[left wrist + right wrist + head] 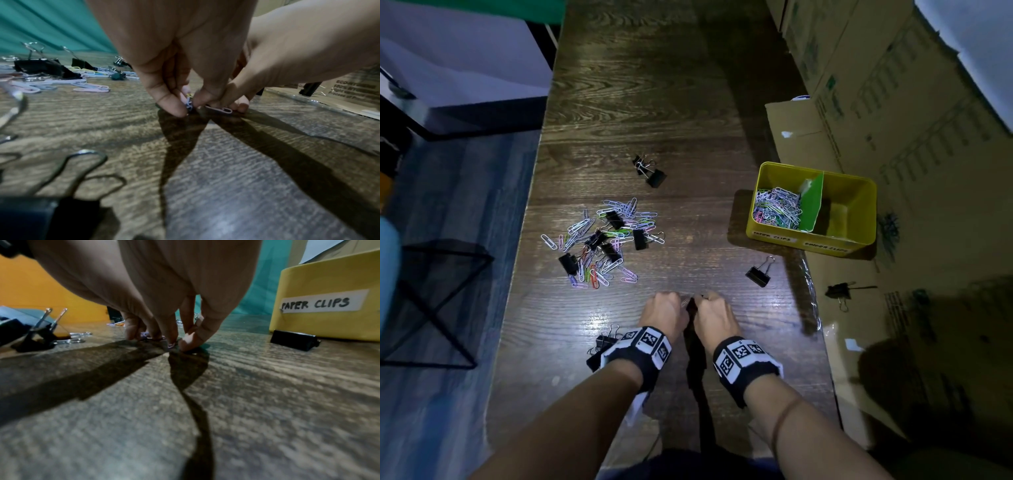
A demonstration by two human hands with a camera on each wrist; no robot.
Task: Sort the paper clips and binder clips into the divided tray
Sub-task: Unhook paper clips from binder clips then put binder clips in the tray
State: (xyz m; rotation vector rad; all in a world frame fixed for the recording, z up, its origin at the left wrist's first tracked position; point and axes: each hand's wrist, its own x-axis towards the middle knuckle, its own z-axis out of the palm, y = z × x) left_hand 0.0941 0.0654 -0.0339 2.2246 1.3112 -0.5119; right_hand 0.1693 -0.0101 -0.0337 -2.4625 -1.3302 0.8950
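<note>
My two hands meet low over the front middle of the wooden table. My left hand [671, 303] [188, 108] pinches a few small blue paper clips [189, 104] between thumb and forefinger. Beside it my right hand [705, 298] [174, 345] pinches a pink paper clip [222, 110] [171, 344] against the tabletop. A mixed pile of coloured paper clips and black binder clips [602, 240] lies further back on the left. The yellow divided tray [801, 240] [329, 272] stands at the right, with paper clips [777, 209] in its left compartment.
Loose binder clips lie at the back centre [650, 169], near the tray [758, 274] [294, 340], by my left wrist [602, 342] and on the cardboard [839, 291]. Cardboard boxes [893, 102] line the table's right side. A green divider [813, 202] splits the tray.
</note>
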